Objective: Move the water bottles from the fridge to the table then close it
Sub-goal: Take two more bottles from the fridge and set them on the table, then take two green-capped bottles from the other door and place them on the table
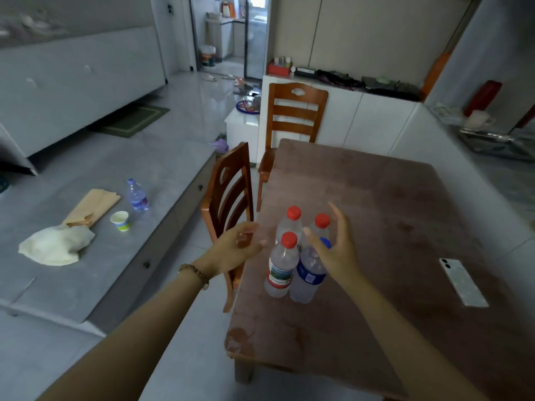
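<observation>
Several clear water bottles stand upright in a tight cluster near the left edge of the brown table [376, 227]. Three have red caps: a near one with a red label [280, 267], one behind it [289, 224], one to the right [320, 227]. A blue-capped, blue-labelled bottle [308, 276] stands at the front right, partly behind my right hand. My left hand [234, 250] hovers open just left of the cluster, touching nothing. My right hand [335, 250] is open over the right side of the cluster, fingers spread. The fridge is not visible.
A white phone [463, 282] lies on the table's right side. Two wooden chairs [228, 198] [292, 117] stand at the table's left and far ends. A low grey platform [86, 270] on the left holds another bottle [138, 196], a paper cup [120, 220], a cloth and a paper bag.
</observation>
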Demonstrator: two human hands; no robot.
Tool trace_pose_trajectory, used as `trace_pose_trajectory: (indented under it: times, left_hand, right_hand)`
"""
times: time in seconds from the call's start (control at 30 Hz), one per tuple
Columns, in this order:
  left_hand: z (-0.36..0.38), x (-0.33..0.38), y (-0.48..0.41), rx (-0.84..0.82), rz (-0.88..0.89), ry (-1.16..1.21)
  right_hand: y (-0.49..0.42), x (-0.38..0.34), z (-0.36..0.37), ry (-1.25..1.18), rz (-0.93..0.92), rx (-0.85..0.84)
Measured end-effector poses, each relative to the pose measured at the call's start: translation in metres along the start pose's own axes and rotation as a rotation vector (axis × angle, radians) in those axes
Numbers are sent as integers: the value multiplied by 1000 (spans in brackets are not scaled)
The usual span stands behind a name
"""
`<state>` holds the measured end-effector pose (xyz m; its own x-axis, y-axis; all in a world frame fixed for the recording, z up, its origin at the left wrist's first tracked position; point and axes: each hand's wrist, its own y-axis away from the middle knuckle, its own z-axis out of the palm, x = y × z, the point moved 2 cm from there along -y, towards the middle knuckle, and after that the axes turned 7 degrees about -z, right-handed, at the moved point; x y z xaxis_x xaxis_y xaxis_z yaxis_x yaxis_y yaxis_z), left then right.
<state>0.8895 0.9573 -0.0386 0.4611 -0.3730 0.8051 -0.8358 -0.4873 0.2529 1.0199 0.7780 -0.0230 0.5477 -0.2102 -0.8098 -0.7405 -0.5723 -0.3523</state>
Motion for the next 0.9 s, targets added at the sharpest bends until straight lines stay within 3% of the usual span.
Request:
trace_pose_trajectory:
  times: [0.2,0.43,0.67,0.9]
  left_hand:
    - [-91,-22,61,251,-37,-161]
    - [-245,-124,198,544,-198,-314]
    - [-363,-275,426,818,-600,-393]
    - [-370,-375,696,1164,-1077,-252]
  right_hand:
    - [-38,-98,49,137,-232,-231]
    - [-7,-225,222,213,-374,-605]
    - [115,-394,432,172,-642,-934]
    - [318,-565,596,76,-1047,-1376]
